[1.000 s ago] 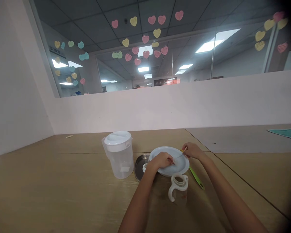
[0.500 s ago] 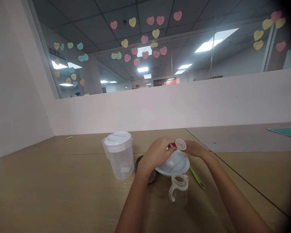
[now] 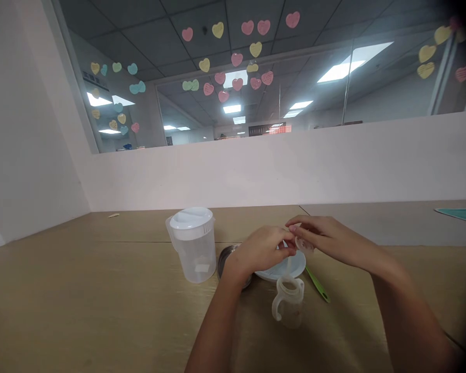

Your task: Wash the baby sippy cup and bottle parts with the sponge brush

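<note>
My left hand (image 3: 264,249) is closed above the pale bowl, its fingertips at a small round clear lid (image 3: 304,244). My right hand (image 3: 322,235) comes over from the right, its fingers closed on the lid and meeting the left fingertips. A thin pale piece hangs below the left fingers. Under both hands lies the pale blue-white bowl (image 3: 279,271), partly hidden. In front of it stands a small clear cup with handles (image 3: 290,305), its top uncovered.
A clear pitcher with a white lid (image 3: 196,248) stands at the left. Behind my left hand is a round metal dish (image 3: 224,259). A green handle (image 3: 317,285) lies right of the bowl. Teal cloth (image 3: 462,213) is at the far right, before the wall.
My right hand has come forward over the lid, which was facing up between the hands and is now lower and tilted. The view has shifted slightly.
</note>
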